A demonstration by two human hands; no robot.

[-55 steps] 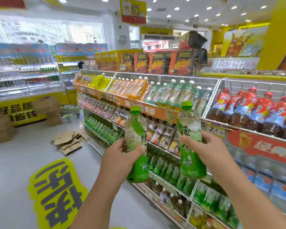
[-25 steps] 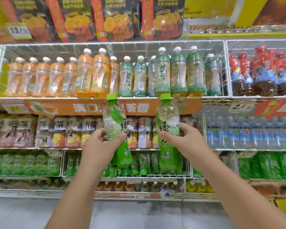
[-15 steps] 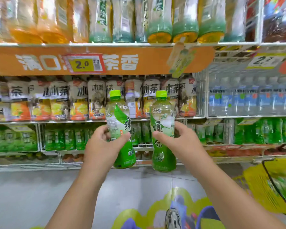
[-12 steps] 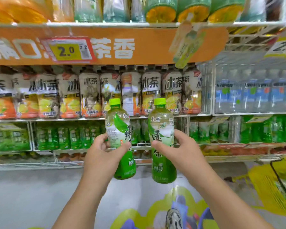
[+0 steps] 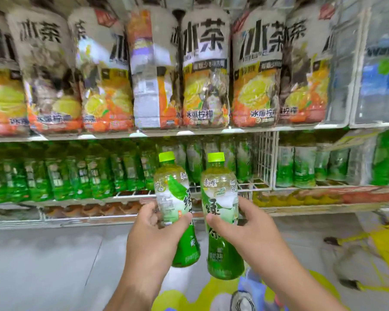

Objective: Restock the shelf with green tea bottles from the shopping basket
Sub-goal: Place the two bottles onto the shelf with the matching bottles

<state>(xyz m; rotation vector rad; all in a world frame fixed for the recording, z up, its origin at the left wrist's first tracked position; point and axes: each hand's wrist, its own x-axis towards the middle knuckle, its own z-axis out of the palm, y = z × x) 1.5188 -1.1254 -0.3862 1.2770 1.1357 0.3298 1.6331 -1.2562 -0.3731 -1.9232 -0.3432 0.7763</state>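
Observation:
My left hand (image 5: 153, 234) grips one green tea bottle (image 5: 174, 191) around its middle; it is upright with a lime cap. Close to its right, my right hand (image 5: 249, 232) grips a second green tea bottle (image 5: 220, 194), also upright. Both bottles are held side by side in front of the low wire shelf (image 5: 252, 187), where a row of matching green tea bottles (image 5: 76, 176) stands. Just behind my two bottles the shelf shows a gap in that row. The yellow shopping basket (image 5: 386, 248) sits on the floor at the right edge, blurred.
Above the green tea row, a shelf holds lemon tea bottles (image 5: 204, 70) with orange and white labels. Water bottles (image 5: 380, 70) fill the upper right bay. A wire divider (image 5: 265, 158) splits the green tea shelf. Grey floor (image 5: 43, 265) lies below, with a yellow floor sticker (image 5: 189, 297).
The view has dropped and moved much closer to the lower shelves. Both hands still hold their bottles, which are now level with the green tea shelf instead of the lemon tea row.

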